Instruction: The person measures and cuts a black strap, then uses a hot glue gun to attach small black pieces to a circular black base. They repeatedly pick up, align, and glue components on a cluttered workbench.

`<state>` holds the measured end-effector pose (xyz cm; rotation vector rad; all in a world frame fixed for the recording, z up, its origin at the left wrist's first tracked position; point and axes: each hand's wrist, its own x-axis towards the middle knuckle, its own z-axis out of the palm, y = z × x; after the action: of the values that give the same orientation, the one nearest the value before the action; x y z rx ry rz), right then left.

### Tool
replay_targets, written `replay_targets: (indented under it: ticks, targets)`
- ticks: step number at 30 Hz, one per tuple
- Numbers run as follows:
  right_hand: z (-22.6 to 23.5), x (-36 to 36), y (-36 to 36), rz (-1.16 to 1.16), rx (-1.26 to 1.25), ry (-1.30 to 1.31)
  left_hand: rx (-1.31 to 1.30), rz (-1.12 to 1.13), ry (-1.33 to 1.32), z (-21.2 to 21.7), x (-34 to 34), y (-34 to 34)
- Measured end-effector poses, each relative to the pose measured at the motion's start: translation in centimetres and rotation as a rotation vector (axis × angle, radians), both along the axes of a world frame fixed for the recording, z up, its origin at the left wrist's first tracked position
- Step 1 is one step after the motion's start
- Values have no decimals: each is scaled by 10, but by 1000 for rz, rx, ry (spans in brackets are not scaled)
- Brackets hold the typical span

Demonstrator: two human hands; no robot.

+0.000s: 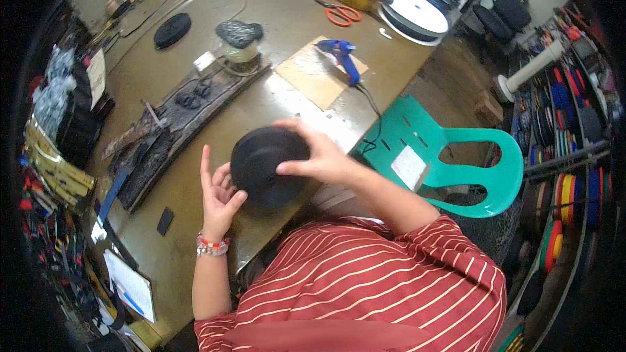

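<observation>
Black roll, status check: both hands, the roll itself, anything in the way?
Right hand gripping black roll, flat face toward camera. Left hand at roll's left edge. Nothing seen blocking; blue glue gun lies beyond, apart from both hands.

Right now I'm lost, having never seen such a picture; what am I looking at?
No machine here, just a person's bare hands. A wide fisheye camera on the head looks down, bending straight edges. The right hand grips a black disc, apparently a coil; the left hand is at its left edge. On the table are a blue glue gun on a tan board, orange-handled scissors and a white reel. A green chair stands beside it.
</observation>
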<state>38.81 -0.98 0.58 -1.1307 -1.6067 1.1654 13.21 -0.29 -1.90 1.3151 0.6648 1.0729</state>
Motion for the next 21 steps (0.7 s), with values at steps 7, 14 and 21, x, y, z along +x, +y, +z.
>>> replay_targets:
  ticks: [7,14,21]
  targets:
    - [-33,246,-25,-1036,503,256,-17,81,347,-23,3,9]
    - [-241,349,-116,-1412,-495,-483,-28,258,366,-32,7,13]
    - [-268,420,-121,-1390,-699,411,-93,302,335,-34,4,16]
